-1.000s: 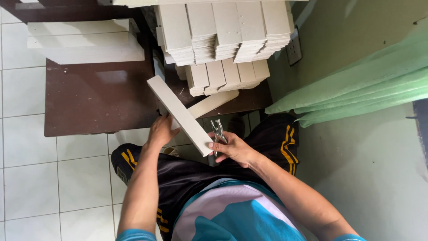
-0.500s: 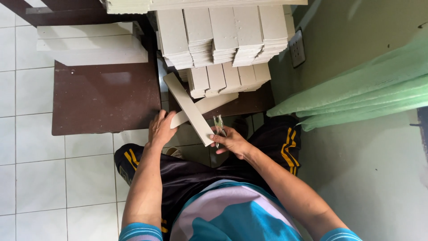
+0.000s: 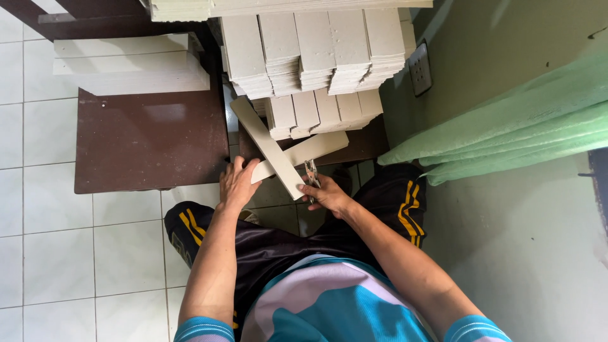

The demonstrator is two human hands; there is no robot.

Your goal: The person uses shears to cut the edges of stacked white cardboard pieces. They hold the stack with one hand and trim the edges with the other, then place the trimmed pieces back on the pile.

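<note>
**Two pale strips crossed above the knees**

On the left, a dark brown table (image 3: 149,142) carries long white boards (image 3: 126,63). The left hand (image 3: 237,183) pinches the near end of one grey strip (image 3: 304,153). A second strip (image 3: 266,147) lies across it; the right hand (image 3: 326,193) grips its lower end together with metal pliers (image 3: 311,172). The strips look light, stiff and likely brittle, best held at the ends. Stacked strips (image 3: 316,50) sit behind.
</note>
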